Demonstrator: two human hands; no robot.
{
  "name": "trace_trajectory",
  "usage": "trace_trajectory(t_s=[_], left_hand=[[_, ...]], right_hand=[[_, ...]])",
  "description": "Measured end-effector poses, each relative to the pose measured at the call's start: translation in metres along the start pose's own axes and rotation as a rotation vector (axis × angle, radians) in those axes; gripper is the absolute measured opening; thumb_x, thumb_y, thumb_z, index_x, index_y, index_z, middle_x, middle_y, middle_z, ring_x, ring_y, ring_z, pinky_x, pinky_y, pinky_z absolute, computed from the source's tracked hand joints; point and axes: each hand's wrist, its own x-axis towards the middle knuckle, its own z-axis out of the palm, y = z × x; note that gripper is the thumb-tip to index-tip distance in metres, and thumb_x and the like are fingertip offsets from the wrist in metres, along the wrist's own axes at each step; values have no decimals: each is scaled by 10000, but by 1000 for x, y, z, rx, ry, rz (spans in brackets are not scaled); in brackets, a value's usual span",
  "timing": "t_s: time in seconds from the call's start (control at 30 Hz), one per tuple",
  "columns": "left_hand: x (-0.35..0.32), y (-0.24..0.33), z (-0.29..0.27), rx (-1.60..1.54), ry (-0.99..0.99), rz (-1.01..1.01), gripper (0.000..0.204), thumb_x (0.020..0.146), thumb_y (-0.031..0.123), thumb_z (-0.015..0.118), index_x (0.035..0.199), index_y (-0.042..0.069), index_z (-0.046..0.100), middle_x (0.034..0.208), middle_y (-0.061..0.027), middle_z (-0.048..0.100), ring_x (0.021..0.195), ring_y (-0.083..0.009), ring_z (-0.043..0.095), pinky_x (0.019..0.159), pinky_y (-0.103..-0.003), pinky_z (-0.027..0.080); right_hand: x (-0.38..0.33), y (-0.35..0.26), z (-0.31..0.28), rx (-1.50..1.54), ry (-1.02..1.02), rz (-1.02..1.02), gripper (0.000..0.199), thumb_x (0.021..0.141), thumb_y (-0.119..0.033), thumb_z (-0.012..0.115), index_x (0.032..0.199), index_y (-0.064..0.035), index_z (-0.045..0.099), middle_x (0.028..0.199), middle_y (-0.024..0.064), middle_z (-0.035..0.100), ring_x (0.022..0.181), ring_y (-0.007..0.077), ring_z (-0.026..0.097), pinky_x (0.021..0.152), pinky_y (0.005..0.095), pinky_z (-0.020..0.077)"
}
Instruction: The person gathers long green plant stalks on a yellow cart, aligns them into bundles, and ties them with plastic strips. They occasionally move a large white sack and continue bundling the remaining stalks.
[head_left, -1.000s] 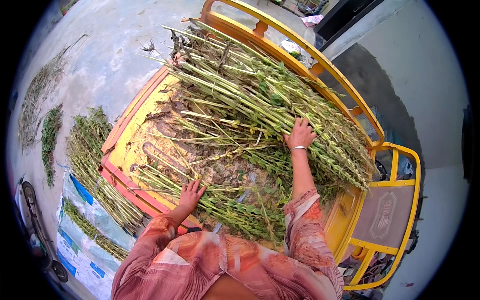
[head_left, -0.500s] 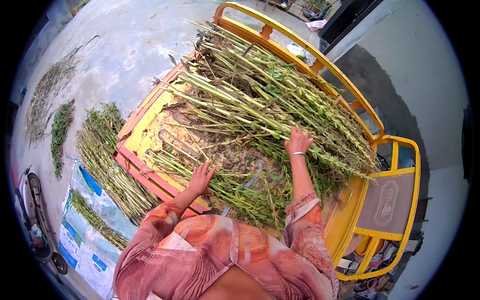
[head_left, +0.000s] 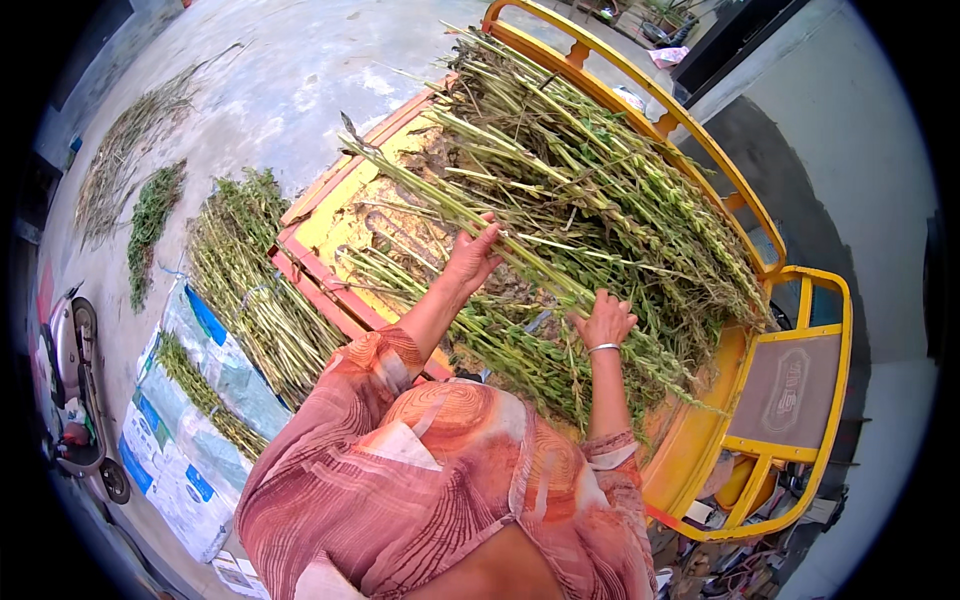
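Observation:
A small bunch of long green sesame stalks with pods lies across both my hands. My left hand is closed around its bare stem part, and my right hand, with a silver bracelet at the wrist, grips the leafy, podded part nearer the right. Beneath and beyond it, a large heap of sesame stalks fills the far and right side of a yellow cart bed. More podded stalks lie in the bed close to my body.
A yellow rail borders the cart's far side; a yellow framed seat back stands at right. Left of the cart, a stalk pile lies beside a blue-white sheet. A parked scooter is at far left.
My left hand has moved up and right and closed on the stalks. The bunch's stem ends have come away from the heap toward me. The view has shifted slightly.

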Motion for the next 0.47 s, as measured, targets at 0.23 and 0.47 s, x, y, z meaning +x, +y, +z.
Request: trace_trajectory(t_s=[0.23,0.47], left_hand=[[-31,-25,-18,7,-58,-34,170,894,259,576,989,120,554,919,0,564,832,-134,540,682,-316,482],[-35,-62,-45,-169,-30,-110,186,958,269,455,1089,145,502,1076,-60,565,974,-186,541,832,-425,474]], right_hand=[[-51,19,50,441,-223,-115,808,571,-737,644,1004,-57,589,809,151,633,808,332,591,701,466,438],[-82,21,79,405,-146,-33,531,776,-567,580,1031,-105,645,788,215,640,770,381,619,683,474,476]])
